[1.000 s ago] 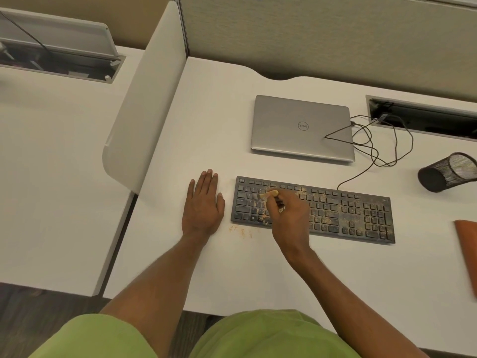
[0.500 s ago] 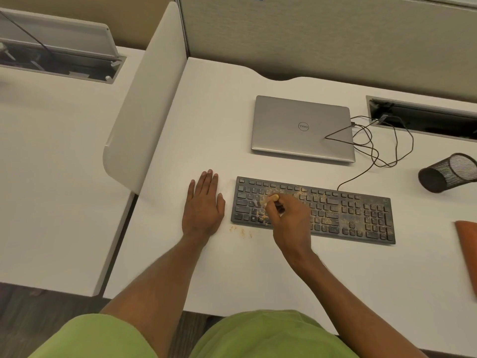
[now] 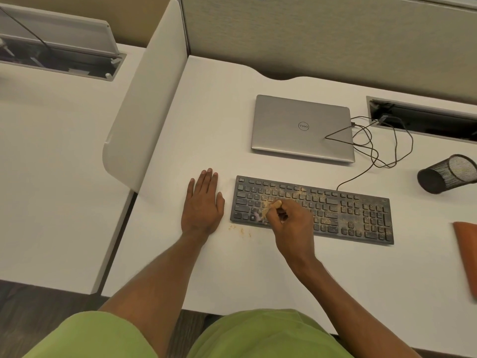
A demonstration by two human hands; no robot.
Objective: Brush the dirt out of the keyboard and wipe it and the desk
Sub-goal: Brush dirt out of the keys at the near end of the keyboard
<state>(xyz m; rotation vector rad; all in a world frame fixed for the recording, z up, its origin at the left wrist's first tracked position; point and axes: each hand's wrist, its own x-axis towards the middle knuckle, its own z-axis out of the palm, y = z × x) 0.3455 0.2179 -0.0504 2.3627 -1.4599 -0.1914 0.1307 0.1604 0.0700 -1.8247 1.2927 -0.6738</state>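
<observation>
A black keyboard (image 3: 346,213) lies on the white desk (image 3: 211,120), its keys dusted with tan dirt. My right hand (image 3: 291,226) is over the keyboard's left half, fingers curled round a small brush (image 3: 277,203) with a tan handle end; its bristles touch the keys near the front left. A few tan crumbs (image 3: 240,229) lie on the desk just in front of the keyboard's left corner. My left hand (image 3: 202,202) rests flat on the desk, fingers straight, just left of the keyboard and apart from it.
A closed silver laptop (image 3: 302,127) sits behind the keyboard with tangled black cables (image 3: 374,143) running to a desk slot (image 3: 423,117). A black mesh cup (image 3: 446,174) lies tipped at the right. An orange cloth (image 3: 467,251) is at the right edge. A white divider (image 3: 144,99) stands left.
My right hand has drawn the brush a little toward the keyboard's front left. The left hand has stayed flat on the desk.
</observation>
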